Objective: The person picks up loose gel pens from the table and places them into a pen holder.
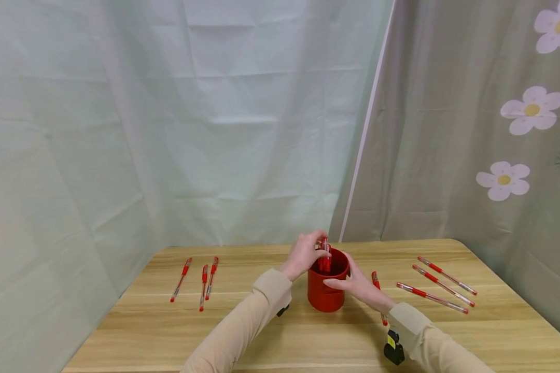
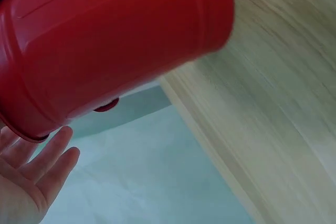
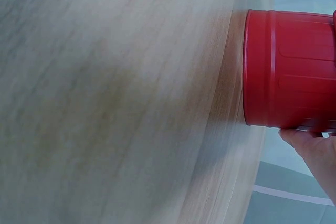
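A red bucket [image 1: 325, 292] stands on the wooden table, with several red pens [image 1: 325, 263] upright inside near its left side. My left hand [image 1: 303, 255] reaches over the rim from the left, its thumb and fingertips pinching the pens near their tops. In the left wrist view, other fingers [image 2: 48, 163] of this hand spread loosely beside the bucket's rim. My right hand [image 1: 358, 284] holds the bucket from the right, thumb across the front and fingers behind it. The right wrist view shows part of that hand [image 3: 315, 153] against the bucket's side.
Three red pens [image 1: 204, 287] lie at the table's left. Three more pens [image 1: 443, 285] lie at the right, and a single pen [image 1: 376, 280] is partly covered by my right wrist. Pale curtains [image 1: 261, 129] hang behind the table [image 1: 135, 331].
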`<state>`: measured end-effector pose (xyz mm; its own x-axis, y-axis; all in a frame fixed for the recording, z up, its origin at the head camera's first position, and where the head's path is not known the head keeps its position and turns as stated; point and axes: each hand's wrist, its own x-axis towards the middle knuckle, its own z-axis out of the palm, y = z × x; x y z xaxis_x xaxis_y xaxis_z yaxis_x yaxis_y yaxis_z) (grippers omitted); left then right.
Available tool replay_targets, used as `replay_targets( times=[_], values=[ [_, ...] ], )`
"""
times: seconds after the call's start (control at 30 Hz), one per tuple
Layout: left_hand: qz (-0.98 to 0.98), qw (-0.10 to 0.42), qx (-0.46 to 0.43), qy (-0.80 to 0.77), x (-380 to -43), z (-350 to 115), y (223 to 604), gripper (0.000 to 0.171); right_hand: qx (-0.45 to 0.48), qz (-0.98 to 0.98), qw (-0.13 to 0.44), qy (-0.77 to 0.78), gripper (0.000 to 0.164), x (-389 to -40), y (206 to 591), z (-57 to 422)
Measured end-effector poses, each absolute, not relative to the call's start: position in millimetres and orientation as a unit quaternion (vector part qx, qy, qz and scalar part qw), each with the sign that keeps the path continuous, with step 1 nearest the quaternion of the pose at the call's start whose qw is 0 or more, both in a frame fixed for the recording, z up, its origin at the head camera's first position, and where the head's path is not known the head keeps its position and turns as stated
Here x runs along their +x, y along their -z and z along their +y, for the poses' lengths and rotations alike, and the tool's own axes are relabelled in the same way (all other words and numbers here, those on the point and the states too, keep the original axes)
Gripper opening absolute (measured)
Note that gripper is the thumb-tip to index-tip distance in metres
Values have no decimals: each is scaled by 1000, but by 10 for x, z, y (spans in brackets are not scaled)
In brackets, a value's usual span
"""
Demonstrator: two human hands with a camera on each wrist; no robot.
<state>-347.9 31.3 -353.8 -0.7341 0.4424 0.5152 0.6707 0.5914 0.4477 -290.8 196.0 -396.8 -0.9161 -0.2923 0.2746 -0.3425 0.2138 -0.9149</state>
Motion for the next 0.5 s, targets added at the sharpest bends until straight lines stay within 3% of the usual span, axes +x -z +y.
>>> replay_targets(
  times=[0.5],
  values=[
    [-887,205,-328,251,-3474,283,3588,31,197,-779,16,-595,74,-3039,4139,1999]
  ],
)
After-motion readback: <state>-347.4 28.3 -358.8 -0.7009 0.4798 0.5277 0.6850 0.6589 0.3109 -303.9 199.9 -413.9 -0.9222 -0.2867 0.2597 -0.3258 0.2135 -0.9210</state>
